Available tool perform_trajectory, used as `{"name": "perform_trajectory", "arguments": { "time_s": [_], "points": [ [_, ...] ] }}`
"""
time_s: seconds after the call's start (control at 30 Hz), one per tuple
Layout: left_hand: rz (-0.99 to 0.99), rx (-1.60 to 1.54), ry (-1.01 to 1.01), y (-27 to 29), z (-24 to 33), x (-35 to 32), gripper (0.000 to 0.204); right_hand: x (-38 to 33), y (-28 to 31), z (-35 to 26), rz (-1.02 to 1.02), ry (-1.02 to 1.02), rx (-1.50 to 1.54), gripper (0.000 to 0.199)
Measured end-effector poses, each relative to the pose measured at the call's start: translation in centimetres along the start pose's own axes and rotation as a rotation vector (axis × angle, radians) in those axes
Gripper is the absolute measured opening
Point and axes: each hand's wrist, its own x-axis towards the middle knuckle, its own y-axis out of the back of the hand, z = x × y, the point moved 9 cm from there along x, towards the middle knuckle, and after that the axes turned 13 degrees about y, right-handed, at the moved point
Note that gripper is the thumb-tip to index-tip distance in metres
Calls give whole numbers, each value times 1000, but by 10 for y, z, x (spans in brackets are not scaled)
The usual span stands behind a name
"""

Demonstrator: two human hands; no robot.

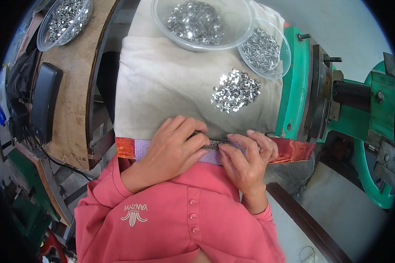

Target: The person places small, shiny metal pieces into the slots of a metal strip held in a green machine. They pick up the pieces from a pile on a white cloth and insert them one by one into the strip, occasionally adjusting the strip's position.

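While both my hands meet at the near edge of the cloth-covered counter (296,150), a slim, dark, ribbed metal strip (213,143) lies between them, over a lilac checked cloth (141,150). My left hand (173,147) curls its fingers at the strip's left end; my right hand (246,158) sets bent fingers at the other. Whether either pair pinches or merely steadies it, I cannot tell. Beyond, on a beige cloth (162,83), lies a loose heap of small, shiny silver metal pieces (235,90). Behind it stand a large, round, clear plastic tub (240,31) of similar pieces and a smaller clear tub (288,61) of thin silver pins. I judge the handwork under way on this strip, with plenty of loose stock remaining; how much of the strip is complete is hidden.
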Motion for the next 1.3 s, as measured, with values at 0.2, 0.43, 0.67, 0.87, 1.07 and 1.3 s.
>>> {"name": "perform_trajectory", "arguments": {
  "time_s": [0.2, 0.43, 0.67, 0.87, 1.07, 1.3],
  "points": [
    [-5, -93, 71, 4, -7, -1, 29, -1, 2, 0, 34, -10, 22, 21],
    [-28, -127, 89, 8, -10, -3, 28, 7, -8, -14, 50, 77, 14, 14],
    [-13, -121, 97, 9, -11, -4, 24, 17, -7, -13, 1, 25, 0, 17],
    [9, -82, 69, 7, -8, -3, 19, 1, 6, 14, 36, -99, 68, 18],
    [8, -64, 54, 8, -5, -2, 20, -18, 14, 26, 96, -184, 65, 21],
    [19, 40, -8, 3, 6, 6, 20, -28, 11, 25, 96, -207, 60, 22]
  ]
}}
